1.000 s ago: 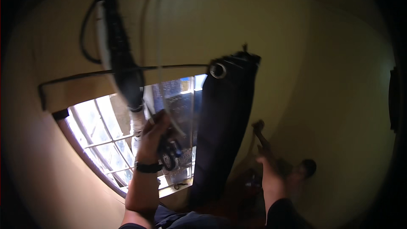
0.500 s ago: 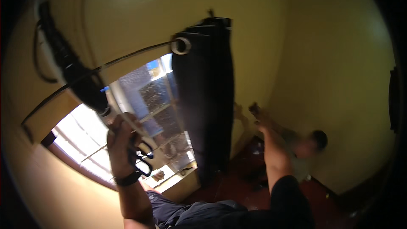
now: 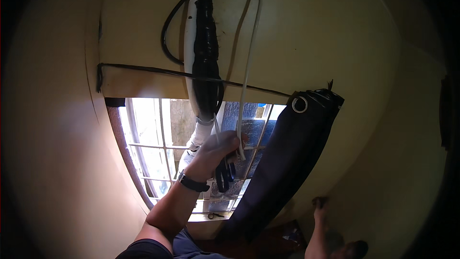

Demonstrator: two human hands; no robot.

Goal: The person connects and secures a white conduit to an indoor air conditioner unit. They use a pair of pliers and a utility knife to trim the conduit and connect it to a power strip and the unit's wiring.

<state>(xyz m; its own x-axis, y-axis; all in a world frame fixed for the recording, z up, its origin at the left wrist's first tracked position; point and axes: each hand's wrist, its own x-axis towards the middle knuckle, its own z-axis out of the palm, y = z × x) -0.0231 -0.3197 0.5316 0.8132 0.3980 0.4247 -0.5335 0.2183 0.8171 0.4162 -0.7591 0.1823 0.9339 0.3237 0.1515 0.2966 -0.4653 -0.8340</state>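
Left hand grips black scissors beside the white cable; right hand, at five o'clock, grip unclear.

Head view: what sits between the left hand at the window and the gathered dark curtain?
In the head view, between the left hand, which grips black-handled scissors, and the dark curtain, a thin white cable hangs down; behind it are the window bars.

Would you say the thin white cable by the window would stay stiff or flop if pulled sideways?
Probably floppy: the thin white cable hangs in a long, gently bowed line down the wall. It looks light, being far slimmer than the black-wrapped pipe bundle. Pinched at the left hand, its lower end should swing easily.
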